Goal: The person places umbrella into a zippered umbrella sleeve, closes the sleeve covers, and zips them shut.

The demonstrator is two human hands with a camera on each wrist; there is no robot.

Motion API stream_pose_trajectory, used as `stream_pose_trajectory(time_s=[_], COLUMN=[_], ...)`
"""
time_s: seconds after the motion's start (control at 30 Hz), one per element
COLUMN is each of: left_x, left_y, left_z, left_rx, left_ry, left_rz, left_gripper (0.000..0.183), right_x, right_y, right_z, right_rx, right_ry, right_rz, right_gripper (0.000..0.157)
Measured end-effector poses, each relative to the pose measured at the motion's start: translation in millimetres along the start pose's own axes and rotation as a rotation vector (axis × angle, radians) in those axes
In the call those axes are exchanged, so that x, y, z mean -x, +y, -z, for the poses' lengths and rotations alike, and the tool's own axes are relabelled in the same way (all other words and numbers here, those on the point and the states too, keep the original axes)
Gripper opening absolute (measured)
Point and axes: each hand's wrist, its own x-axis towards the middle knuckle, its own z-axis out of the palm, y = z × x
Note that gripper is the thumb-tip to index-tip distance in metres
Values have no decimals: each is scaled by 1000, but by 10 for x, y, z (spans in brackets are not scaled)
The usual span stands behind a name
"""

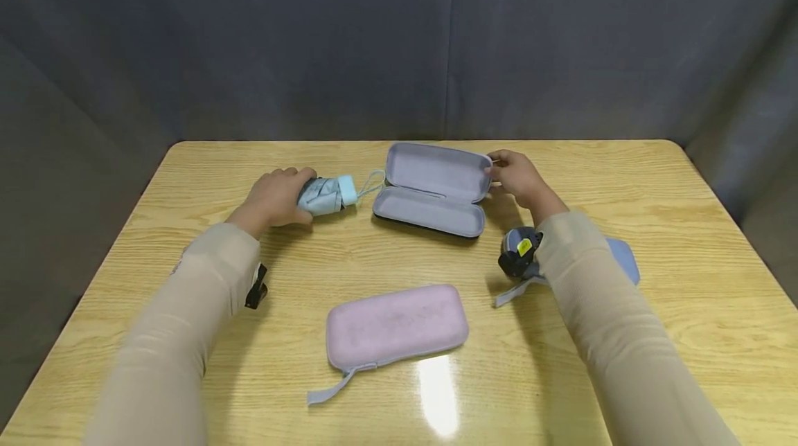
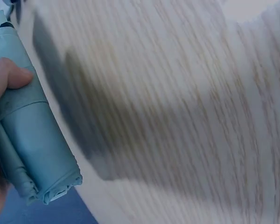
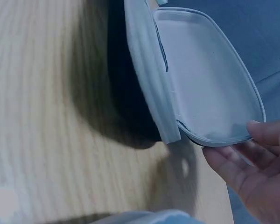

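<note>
My left hand (image 1: 276, 198) grips a folded light-blue umbrella (image 1: 321, 197) at its fabric end. In the left wrist view the thumb lies across the rolled umbrella (image 2: 35, 126), while the other fingers are mostly hidden. The umbrella's pale handle and cord loop point right, toward an opened glasses case (image 1: 430, 212) with a grey lining. At the case's right end, my right hand (image 1: 517, 174) pinches the rim of the raised lid. The right wrist view shows the thumb on the inner edge of the lid (image 3: 210, 79) and the fingers behind it.
A closed pink case (image 1: 397, 327) with a strap lies near the middle front. Beside the right sleeve sits a black tape measure (image 1: 519, 252) with a yellow label. A blue case (image 1: 623, 260) is partly covered by that forearm. Dark curtains hang behind the wooden table (image 1: 704, 363).
</note>
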Motion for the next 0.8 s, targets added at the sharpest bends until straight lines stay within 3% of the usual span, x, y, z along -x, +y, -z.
stream_pose_trajectory(time_s=[0.27,0.8], left_x=[19,-23], left_y=[115,253], left_z=[109,164], left_rx=[-21,-80], left_ry=[3,-57], left_rz=[-77,-142], left_gripper=[65,63], right_x=[26,49], right_y=[31,13], right_z=[1,-39], right_rx=[9,27], right_ry=[-5,14], right_rz=[41,183], right_gripper=[42,37])
